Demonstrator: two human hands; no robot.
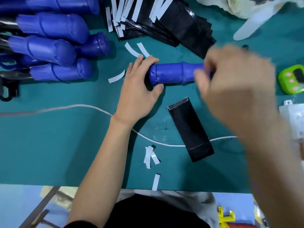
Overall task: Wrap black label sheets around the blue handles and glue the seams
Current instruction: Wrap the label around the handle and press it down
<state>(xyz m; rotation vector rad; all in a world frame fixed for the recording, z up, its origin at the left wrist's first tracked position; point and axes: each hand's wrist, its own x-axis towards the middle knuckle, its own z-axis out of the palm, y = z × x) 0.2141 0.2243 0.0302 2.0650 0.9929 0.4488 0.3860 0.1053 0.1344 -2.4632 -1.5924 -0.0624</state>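
A blue handle (172,74) is being held flat on the teal worktop (49,145), approx. 1 o'clock from frame ctr, w/ its long axis running 9-to-3. Its 9 o'clock end is being gripped by the left hand (139,89), fingers curled over the far side and thumb pressed against the near side. Its 3 o'clock end is being covered by the right hand (233,83), which is being smeared by motion blur. The fingers look bent at the handle, but it cannot be told whether anything is being gripped. Blue surface is being shown along the whole stretch between the hands.

One black label sheet (190,129) is being left flat on the worktop at approx. 4 o'clock, near the handle but apart from it. It is lying across a white cable (82,106) that is being trailed from 9 o'clock towards 3.

A stack of black sheets (181,25) is being kept at 12 o'clock, w/ white backing strips (118,15) heaped on its 9 o'clock side. A pile of blue handles (54,46) is being stored at 10 o'clock. Loose white strips (150,157) are being left at 6 o'clock, and others just beside the left hand at 11. A green device (292,79) is being kept at 3 o'clock, by the frame edge.
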